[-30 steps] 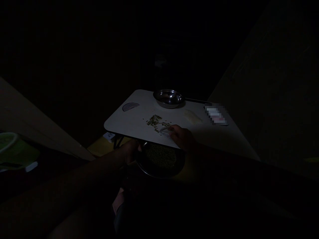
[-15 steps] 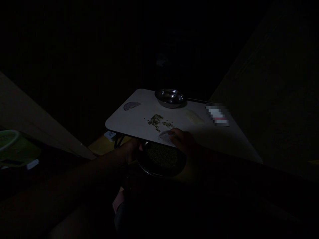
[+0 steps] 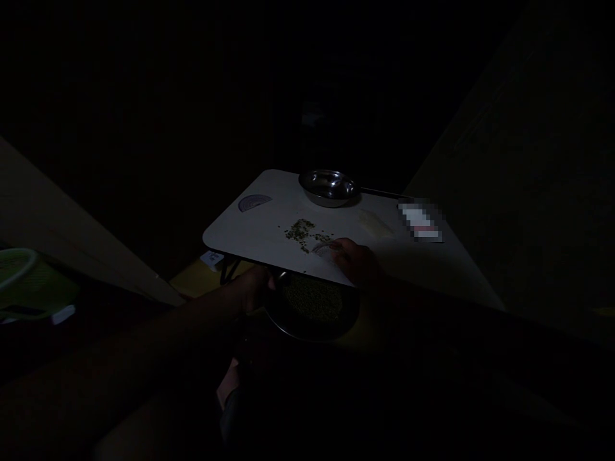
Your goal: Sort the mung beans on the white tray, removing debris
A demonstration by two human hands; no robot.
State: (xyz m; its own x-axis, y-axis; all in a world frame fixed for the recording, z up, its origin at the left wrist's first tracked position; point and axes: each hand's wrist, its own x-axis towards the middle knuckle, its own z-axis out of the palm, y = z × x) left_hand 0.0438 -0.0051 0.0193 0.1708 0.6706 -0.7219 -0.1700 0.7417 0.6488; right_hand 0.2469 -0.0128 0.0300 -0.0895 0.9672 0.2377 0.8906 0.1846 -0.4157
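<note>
The scene is very dark. My left hand [image 3: 254,287] grips the rim of a dark round plate [image 3: 288,320] heaped with small green grains, held just under the near edge of a small white table [image 3: 259,230]. On the tabletop my right hand [image 3: 354,261] rests near that edge, fingers curled around a small pale flat piece [image 3: 323,250]. A loose patch of green grains [image 3: 302,232] lies just beyond the fingers. A steel bowl [image 3: 328,187] stands at the table's far edge.
A grey half-round piece [image 3: 254,202] lies at the table's far left. A blurred white packet [image 3: 419,220] sits at the right. A green basket [image 3: 24,282] shows at the far left edge. A dark upright shape stands behind the bowl.
My right hand drew back to the table's near edge, then slid forward again toward the grains. The plate in my left hand stayed under the edge.
</note>
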